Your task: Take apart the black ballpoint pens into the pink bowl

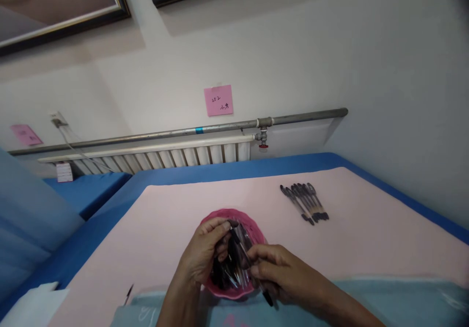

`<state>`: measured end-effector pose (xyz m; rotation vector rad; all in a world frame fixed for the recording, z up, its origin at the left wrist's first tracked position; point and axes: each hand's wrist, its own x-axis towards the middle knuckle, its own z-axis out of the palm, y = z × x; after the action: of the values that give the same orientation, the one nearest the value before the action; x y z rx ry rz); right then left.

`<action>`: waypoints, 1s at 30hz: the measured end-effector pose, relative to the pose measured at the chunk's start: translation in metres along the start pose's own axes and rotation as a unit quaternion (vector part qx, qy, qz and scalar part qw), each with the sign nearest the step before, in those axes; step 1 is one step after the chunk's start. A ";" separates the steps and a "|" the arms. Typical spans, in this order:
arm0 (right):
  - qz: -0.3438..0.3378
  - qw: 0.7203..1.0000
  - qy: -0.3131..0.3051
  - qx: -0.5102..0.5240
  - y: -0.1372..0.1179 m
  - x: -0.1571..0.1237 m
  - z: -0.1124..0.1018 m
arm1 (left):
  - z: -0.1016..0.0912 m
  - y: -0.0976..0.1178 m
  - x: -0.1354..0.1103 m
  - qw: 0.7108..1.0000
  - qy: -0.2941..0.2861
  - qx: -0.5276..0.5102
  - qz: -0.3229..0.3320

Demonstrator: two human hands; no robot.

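Over a pink scalloped basket, my two hands hold a pen at a slant. My left hand pinches the dark upper end between thumb and forefinger. Whether that end is a separate cap, I cannot make out. Lower down, my right hand has its fingers closed around the barrel, and a black tip sticks out below them. Several clear and black pen parts lie loose in the basket, partly covered by my hands.
Several pens lie side by side on the pink sheet, right of the basket. A lone thin dark pen piece rests at front left. Behind the blue bed edge are a radiator and a pipe.
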<state>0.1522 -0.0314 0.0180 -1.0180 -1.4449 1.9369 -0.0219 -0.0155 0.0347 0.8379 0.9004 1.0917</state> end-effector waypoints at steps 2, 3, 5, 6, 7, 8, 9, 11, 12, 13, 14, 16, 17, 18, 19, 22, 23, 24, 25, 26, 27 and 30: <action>-0.005 1.000 -0.003 0.016 -0.002 -0.002 0.002 | 0.001 0.000 0.000 1.000 0.010 0.001 0.010; -0.009 1.000 -0.003 0.020 -0.004 -0.003 0.003 | 0.002 0.000 0.000 1.000 0.015 0.003 0.015; -0.015 1.000 0.002 0.009 -0.006 -0.004 0.006 | 0.003 -0.001 0.001 1.000 0.021 0.010 0.021; -0.018 1.000 0.005 -0.005 -0.008 -0.005 0.006 | 0.004 -0.002 0.001 0.999 0.022 0.013 0.022; -0.020 1.000 0.009 -0.022 -0.008 -0.005 0.007 | 0.004 -0.002 0.001 0.999 0.022 0.016 0.023; -0.022 0.999 0.015 -0.038 -0.009 -0.005 0.007 | 0.004 -0.002 0.001 0.999 0.023 0.018 0.024; -0.026 0.998 0.024 -0.048 -0.009 -0.005 0.008 | 0.004 -0.003 0.001 0.999 0.024 0.019 0.025; -0.034 0.997 0.045 -0.055 -0.009 -0.004 0.008 | 0.004 -0.003 0.001 0.999 0.031 0.022 0.027; -0.038 0.996 0.057 -0.057 -0.009 -0.004 0.008 | 0.004 -0.003 0.002 0.999 0.035 0.022 0.026; -0.040 0.995 0.068 -0.059 -0.008 -0.004 0.008 | 0.004 -0.003 0.002 0.999 0.039 0.020 0.024; -0.041 0.995 0.071 -0.060 -0.008 -0.003 0.008 | 0.004 -0.003 0.002 0.999 0.041 0.016 0.022; -0.030 0.997 0.052 -0.048 -0.007 -0.003 0.008 | 0.004 -0.002 0.002 0.999 0.042 0.004 0.018; -0.020 0.999 0.035 -0.035 -0.007 -0.003 0.008 | 0.004 -0.002 0.002 0.999 0.042 -0.004 0.016; -0.006 1.000 0.016 -0.019 -0.007 -0.004 0.008 | 0.004 -0.002 0.001 0.999 0.040 -0.011 0.015; 0.010 1.000 -0.001 -0.001 -0.007 -0.004 0.009 | 0.004 -0.002 0.001 0.999 0.037 -0.016 0.014; 0.043 0.998 -0.013 0.038 -0.007 -0.004 0.010 | 0.004 -0.002 0.001 0.999 0.028 -0.023 0.015; 0.043 0.998 -0.008 0.052 -0.006 -0.004 0.011 | 0.004 -0.002 0.000 0.999 0.026 -0.022 0.017; 0.039 0.997 -0.001 0.063 -0.006 -0.004 0.012 | 0.004 -0.002 0.000 0.999 0.024 -0.020 0.018; 0.033 0.997 0.007 0.072 -0.006 -0.004 0.013 | 0.004 -0.002 0.000 0.999 0.022 -0.019 0.019; 0.031 0.996 0.014 0.081 -0.006 -0.004 0.013 | 0.005 -0.002 0.000 0.999 0.020 -0.018 0.019; 0.034 0.995 0.017 0.088 -0.006 -0.004 0.014 | 0.005 -0.002 0.000 0.999 0.018 -0.020 0.019; 0.066 0.992 0.007 0.104 -0.010 -0.006 0.015 | 0.006 -0.001 0.000 0.999 0.015 -0.027 0.017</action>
<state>0.1431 -0.0418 0.0313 -1.0503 -1.1628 2.1191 -0.0161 -0.0168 0.0360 0.7957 0.8806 1.1555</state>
